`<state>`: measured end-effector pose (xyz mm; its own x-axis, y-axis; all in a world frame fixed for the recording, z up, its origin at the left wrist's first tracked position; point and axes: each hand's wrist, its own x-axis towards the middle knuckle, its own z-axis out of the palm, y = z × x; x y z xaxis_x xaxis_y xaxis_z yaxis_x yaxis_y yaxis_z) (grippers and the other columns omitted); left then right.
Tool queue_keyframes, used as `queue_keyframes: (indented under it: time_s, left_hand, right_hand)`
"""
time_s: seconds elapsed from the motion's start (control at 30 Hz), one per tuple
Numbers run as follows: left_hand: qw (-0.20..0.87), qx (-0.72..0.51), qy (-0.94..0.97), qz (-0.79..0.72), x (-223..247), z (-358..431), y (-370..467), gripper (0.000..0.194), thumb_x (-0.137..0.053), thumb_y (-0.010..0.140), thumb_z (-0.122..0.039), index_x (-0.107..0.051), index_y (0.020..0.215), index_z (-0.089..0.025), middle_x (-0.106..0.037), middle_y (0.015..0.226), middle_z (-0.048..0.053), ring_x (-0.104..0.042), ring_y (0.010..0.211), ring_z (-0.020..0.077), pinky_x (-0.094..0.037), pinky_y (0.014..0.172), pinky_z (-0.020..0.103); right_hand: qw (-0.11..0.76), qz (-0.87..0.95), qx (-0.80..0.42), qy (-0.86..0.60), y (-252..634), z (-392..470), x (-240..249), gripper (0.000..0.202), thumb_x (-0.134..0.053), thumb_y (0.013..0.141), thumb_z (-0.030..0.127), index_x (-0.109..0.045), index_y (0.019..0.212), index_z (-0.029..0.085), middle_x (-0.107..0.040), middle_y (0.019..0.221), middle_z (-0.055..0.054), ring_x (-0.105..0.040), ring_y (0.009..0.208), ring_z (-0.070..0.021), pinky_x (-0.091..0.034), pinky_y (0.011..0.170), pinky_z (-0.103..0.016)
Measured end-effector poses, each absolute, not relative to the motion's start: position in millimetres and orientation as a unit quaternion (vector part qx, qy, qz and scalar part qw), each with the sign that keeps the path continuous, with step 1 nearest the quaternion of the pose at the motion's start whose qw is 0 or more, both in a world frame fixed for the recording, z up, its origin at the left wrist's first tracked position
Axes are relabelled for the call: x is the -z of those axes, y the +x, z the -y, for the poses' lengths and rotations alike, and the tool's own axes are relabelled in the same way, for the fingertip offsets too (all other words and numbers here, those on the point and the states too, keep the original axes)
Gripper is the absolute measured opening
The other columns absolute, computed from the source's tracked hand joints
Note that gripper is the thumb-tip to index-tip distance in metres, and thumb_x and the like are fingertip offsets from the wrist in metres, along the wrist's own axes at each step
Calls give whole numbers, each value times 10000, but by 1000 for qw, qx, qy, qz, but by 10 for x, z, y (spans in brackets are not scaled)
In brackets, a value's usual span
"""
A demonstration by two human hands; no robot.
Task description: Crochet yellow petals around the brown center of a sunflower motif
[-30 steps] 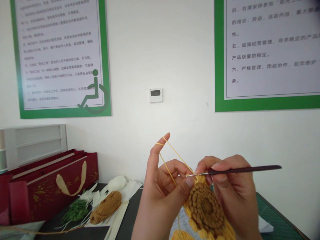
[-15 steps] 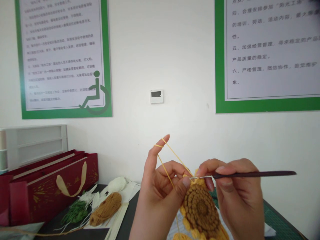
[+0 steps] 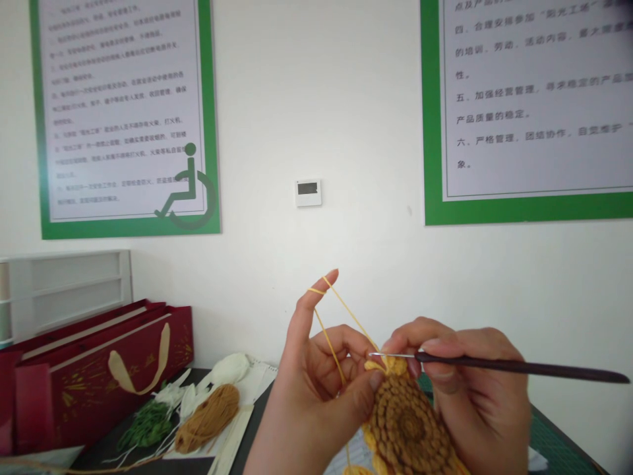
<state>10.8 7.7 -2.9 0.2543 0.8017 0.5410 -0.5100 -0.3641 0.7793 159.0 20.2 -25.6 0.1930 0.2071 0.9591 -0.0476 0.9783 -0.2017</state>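
Note:
My left hand (image 3: 329, 389) pinches the edge of a round crochet piece (image 3: 410, 422), brown in the middle with a yellow border. Its index finger points up, with yellow yarn (image 3: 349, 300) looped round it and running down to the piece. Between thumb and fingers, my right hand (image 3: 467, 376) holds a crochet hook (image 3: 524, 369) with a dark handle and a thin metal shaft. The hook's tip lies at the yellow stitches on the piece's upper edge, close to my left thumb. The lower part of the piece runs out of view.
On the dark table at left lie a brown yarn skein (image 3: 208, 417), green yarn (image 3: 146, 424) and white yarn (image 3: 231, 368). Behind them stand red gift bags (image 3: 99, 376) and a white rack (image 3: 79, 284). A green cutting mat (image 3: 558, 435) lies at right, with the wall behind.
The hook has tilted, its handle end dropping and shifting right, while its tip has moved slightly left. The crochet piece sits a little lower and further right. Yarn still loops round my left index finger.

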Motion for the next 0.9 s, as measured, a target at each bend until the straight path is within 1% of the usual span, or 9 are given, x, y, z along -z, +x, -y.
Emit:
queue_keyframes:
  time_s: [0.07,0.1,0.13,0.2,0.3,0.37,0.47,0.7,0.9]
  left_hand:
    - [544,-601,572,-127,33,-77,109,965,-844,798,-110,-330,1555,-419,-685,817,-14,-552,620,77,-408,584,201]
    - [540,-604,572,-127,33,-73,111,963,-845,795,-112,-335,1555,-413,-691,817,-11,-548,614,76,-409,583,205]
    - [535,-609,571,-131,33,-69,113,961,-846,794,-111,-339,1554,-409,-697,819,-9,-550,618,77,-416,592,206]
    - [525,-615,571,-143,29,-57,118,955,-846,793,-104,-348,1548,-412,-702,817,-12,-561,633,79,-436,618,205]
    - [519,-618,570,-154,14,-38,120,943,-849,785,-86,-371,1535,-400,-694,795,-23,-557,631,76,-449,628,197]
    - [522,-617,568,-156,3,-26,120,939,-848,781,-83,-374,1530,-391,-688,776,-28,-548,617,77,-442,604,194]
    - [523,-617,565,-164,-9,-5,124,917,-843,785,-92,-375,1520,-380,-685,764,-27,-540,605,81,-432,575,194]
    - [521,-630,552,-162,-2,39,162,869,-820,802,-95,-384,1509,-352,-680,750,-31,-559,628,90,-446,608,200]
    - [531,-632,540,-165,0,45,183,871,-833,791,-113,-392,1505,-348,-676,747,-31,-585,620,97,-452,592,212]
  right_hand:
    - [756,649,-52,-66,1587,-221,252,65,-580,1014,209,-608,1059,248,-741,914,-16,-696,898,-164,-565,792,-320]
    - [753,653,-43,-72,1590,-234,258,68,-568,1020,221,-607,1069,248,-731,938,-23,-682,944,-174,-553,837,-342]
    - [751,654,-40,-80,1596,-249,270,75,-558,1024,228,-606,1078,250,-711,952,-26,-670,964,-176,-544,845,-343]
    - [750,652,-57,-93,1613,-274,308,92,-538,1030,229,-604,1088,255,-656,940,-19,-652,918,-161,-533,760,-303]
    - [729,668,-107,-105,1632,-289,358,96,-516,1040,225,-596,1078,262,-603,862,4,-609,770,-131,-494,635,-259]
    - [722,673,-121,-104,1626,-285,361,86,-515,1042,227,-592,1060,261,-602,838,9,-600,740,-127,-489,621,-257]
    - [739,661,-102,-79,1592,-274,329,69,-545,1025,204,-592,1039,252,-606,807,13,-612,734,-132,-508,621,-265]
    - [765,638,-71,-45,1566,-280,326,102,-570,999,143,-614,1046,223,-643,803,4,-614,726,-140,-516,610,-296]
    - [773,627,-81,-46,1561,-289,332,83,-573,999,162,-611,1035,226,-636,767,8,-616,694,-149,-516,595,-309]
